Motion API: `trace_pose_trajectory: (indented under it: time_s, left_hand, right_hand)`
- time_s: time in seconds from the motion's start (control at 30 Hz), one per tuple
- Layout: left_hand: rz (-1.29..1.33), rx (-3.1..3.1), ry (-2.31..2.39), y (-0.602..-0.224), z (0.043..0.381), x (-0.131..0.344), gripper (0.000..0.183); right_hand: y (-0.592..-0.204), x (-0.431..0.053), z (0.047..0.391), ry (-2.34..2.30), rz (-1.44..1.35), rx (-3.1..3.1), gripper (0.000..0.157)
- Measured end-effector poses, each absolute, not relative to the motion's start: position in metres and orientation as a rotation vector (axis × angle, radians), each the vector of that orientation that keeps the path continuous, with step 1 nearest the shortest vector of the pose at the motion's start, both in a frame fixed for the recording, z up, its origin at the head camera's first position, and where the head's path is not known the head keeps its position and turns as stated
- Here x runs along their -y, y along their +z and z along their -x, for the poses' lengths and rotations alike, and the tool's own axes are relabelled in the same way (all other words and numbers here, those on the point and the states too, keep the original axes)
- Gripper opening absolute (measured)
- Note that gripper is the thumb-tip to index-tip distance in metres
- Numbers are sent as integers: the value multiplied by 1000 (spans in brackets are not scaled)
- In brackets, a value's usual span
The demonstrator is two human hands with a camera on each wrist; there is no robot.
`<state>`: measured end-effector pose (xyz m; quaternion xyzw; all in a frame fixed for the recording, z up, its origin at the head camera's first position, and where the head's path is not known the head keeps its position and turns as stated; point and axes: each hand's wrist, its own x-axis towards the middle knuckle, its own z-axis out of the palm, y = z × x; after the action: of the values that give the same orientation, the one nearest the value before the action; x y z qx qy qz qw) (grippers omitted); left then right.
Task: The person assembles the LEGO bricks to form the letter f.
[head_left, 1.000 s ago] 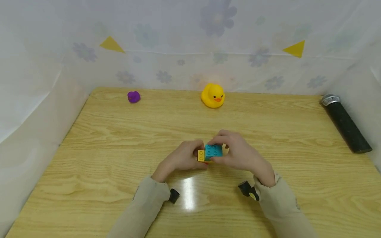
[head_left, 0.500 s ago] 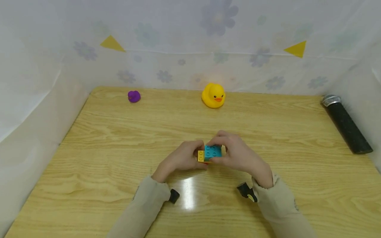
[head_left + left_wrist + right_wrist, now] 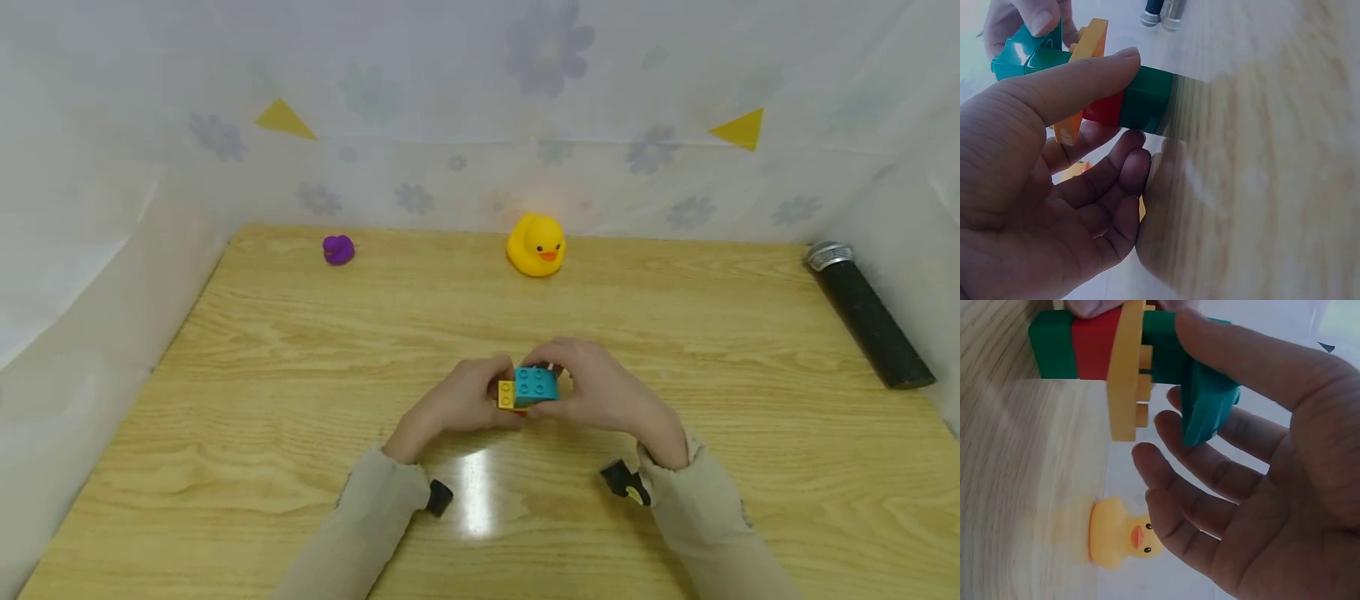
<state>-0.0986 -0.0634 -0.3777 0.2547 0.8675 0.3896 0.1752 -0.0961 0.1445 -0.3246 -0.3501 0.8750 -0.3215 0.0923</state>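
A small stack of toy building bricks stands on the wooden table between both hands. From the bottom it has a green brick (image 3: pixel 1054 350), a red brick (image 3: pixel 1094 347), a yellow plate (image 3: pixel 506 394) with studs, another green brick (image 3: pixel 1165 365) and a teal sloped brick (image 3: pixel 534 383) on top. My left hand (image 3: pixel 468 396) grips the lower bricks, its thumb lying across the red one in the left wrist view. My right hand (image 3: pixel 600 387) pinches the teal brick between thumb and fingers. In the right wrist view, the yellow plate overhangs the red brick.
At the table's back are a yellow rubber duck (image 3: pixel 536 246) and a small purple duck (image 3: pixel 338 250). A black microphone (image 3: pixel 870 317) lies along the right side. White flowered cloth (image 3: pixel 420 167) walls the table at the back and sides.
The right thumb and fingers have shifted slightly on the teal brick, and more of its slope shows now. The left hand and the stack stay almost in place.
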Motion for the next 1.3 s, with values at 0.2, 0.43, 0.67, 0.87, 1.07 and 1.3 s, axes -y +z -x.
trace_pose_trajectory:
  time_s: [0.2,0.43,0.67,0.87,1.07,1.3]
  left_hand:
    - [-694,-2457,1105,-379,99,63,36]
    - [-713,-2402,1134,-379,100,67,41]
    - [-747,-2305,1294,-374,103,76,41]
    - [-730,-2366,1296,-372,105,82,34]
    - [-691,-2373,1302,-371,107,85,35]
    - [-694,-2403,1295,-371,108,87,34]
  right_hand:
    - [-332,-147,101,-904,1003,-2574,35]
    - [-336,-146,102,-911,999,-2571,30]
    - [-335,-146,103,-904,984,-2579,28]
    - [-338,-149,106,-904,933,-2578,32]
    - [-342,-151,109,-926,889,-2574,36]
    - [-345,-152,111,-962,850,-2545,31]
